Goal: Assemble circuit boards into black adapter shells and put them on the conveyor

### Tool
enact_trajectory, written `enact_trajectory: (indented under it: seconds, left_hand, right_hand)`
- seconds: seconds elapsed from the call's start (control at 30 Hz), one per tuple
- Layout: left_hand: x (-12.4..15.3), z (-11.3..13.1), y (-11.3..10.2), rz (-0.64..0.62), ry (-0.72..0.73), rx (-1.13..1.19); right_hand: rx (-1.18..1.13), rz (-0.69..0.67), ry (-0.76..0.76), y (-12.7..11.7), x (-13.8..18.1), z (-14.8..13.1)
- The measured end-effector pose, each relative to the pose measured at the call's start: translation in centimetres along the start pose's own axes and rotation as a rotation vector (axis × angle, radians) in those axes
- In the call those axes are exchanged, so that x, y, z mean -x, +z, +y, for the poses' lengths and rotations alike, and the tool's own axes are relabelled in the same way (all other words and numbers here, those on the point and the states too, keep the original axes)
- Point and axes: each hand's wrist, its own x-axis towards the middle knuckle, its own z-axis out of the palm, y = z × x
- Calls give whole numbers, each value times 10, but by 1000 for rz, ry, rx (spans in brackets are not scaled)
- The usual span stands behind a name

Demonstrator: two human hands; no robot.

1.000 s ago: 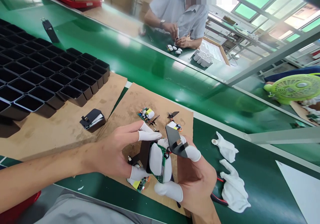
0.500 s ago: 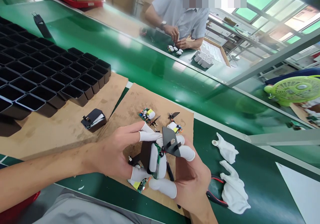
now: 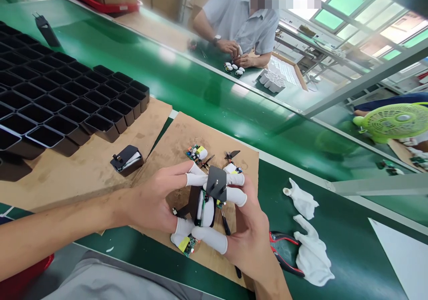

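Observation:
White finger cots cover the fingertips of both my hands. My left hand [image 3: 160, 195] is closed around a black charger case [image 3: 193, 202], its mouth tilted to the right. Inside that mouth sits a circuit board with white padding [image 3: 207, 210], partly out. My right hand [image 3: 245, 226] pinches at the board's end with the thumb low and the fingers high, by the black plug cover [image 3: 217, 180], whose metal pins face me. Below the case lies another circuit board [image 3: 189, 244], with more boards [image 3: 197, 152] behind on the cardboard [image 3: 180, 126].
Rows of black cases [image 3: 67, 95] fill the left, near a loaded case [image 3: 127, 159]. Red-handled pliers [image 3: 284, 251] and white cloth pieces [image 3: 312, 255] lie at right. A co-worker [image 3: 240, 23] sits across the green bench [image 3: 214, 90]; a green fan [image 3: 394, 121] stands far right.
My right hand has moved left toward the case, and the board sits deeper in it. The plug cover has shifted left and turned more upright.

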Motion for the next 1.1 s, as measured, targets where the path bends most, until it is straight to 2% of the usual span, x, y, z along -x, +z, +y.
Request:
enact_trajectory:
  seconds: [0.4,0.5,0.6,0.77,1.1]
  left_hand:
    - [-3,-4,0,12,22,-27]
    - [-7,-2,-2,19,39,-49]
    - [-10,2,-3,31,-6,-48]
    - [-9,5,-3,43,-54,-26]
    - [-4,-2,-7,8,-1,-57]
  right_hand:
    - [16,-1,5,1,0,-2]
    - [-60,-3,3,-3,2,3]
    - [-149,22,36,-7,4,8]
    - [-133,37,49,-6,3,8]
    - [-181,35,15,-2,-2,1]
